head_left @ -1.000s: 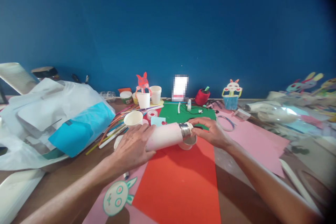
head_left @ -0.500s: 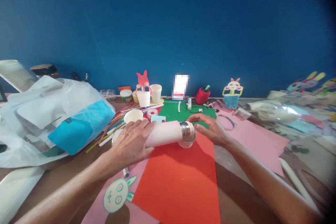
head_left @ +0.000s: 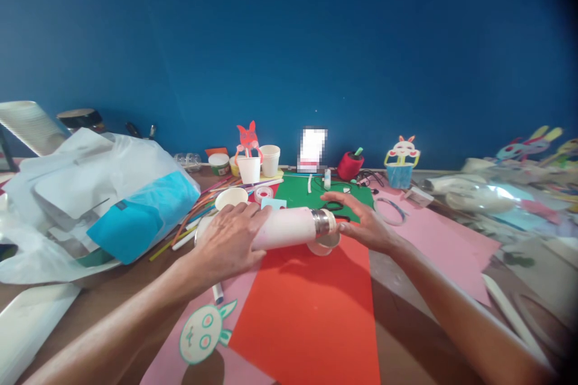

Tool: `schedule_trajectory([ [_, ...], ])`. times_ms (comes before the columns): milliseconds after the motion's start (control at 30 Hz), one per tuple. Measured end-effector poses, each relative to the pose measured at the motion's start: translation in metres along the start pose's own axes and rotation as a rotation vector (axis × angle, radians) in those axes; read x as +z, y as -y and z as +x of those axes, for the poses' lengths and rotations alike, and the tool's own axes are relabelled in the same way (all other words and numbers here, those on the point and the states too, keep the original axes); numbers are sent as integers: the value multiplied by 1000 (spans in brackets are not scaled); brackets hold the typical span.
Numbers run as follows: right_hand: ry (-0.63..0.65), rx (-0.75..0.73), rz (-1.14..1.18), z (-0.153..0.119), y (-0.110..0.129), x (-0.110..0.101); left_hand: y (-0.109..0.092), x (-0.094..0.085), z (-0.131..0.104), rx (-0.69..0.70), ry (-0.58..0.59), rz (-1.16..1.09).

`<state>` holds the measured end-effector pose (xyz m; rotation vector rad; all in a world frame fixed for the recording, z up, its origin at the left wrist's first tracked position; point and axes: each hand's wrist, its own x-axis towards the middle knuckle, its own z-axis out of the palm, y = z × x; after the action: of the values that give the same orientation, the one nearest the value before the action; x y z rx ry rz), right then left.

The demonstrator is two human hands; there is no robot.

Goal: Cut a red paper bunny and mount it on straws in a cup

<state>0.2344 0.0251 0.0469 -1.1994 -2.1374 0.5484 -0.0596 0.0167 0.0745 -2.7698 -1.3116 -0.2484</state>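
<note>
My left hand is wrapped over a pale thermos flask with a steel neck, lying nearly level with its mouth end to the right. Beneath the neck sits a small pale cup on the red paper. Beside the flask's mouth is my right hand, its thumb and fingers apart. The thumb tip is close to the mouth; whether it touches cannot be made out. A rabbit face cut-out with green outlines lies on pink paper at the lower left, near a marker.
A white plastic bag with blue sheets bulges at the left. Behind my hands stand a white paper cup with a red figure, a phone-like bright screen, a red pouch and a blue cup. Plastic-wrapped items crowd the right.
The thumb and fingers of my right hand have spread slightly near the flask's mouth. My left hand keeps its hold on the flask, and the view has shifted a little.
</note>
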Motion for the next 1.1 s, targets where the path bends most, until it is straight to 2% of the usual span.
schedule_trajectory([
  [267,-3,-8,57,-1,-20,-3,0,-8,7,25,12,30],
  [500,182,41,-56,-5,-23,-4,1,-12,13,30,20,66],
  [667,252,36,-207,-6,-18,2,0,-15,14,30,33,74],
  [1100,210,-37,-306,-5,-8,7,1,-14,16,28,12,113],
])
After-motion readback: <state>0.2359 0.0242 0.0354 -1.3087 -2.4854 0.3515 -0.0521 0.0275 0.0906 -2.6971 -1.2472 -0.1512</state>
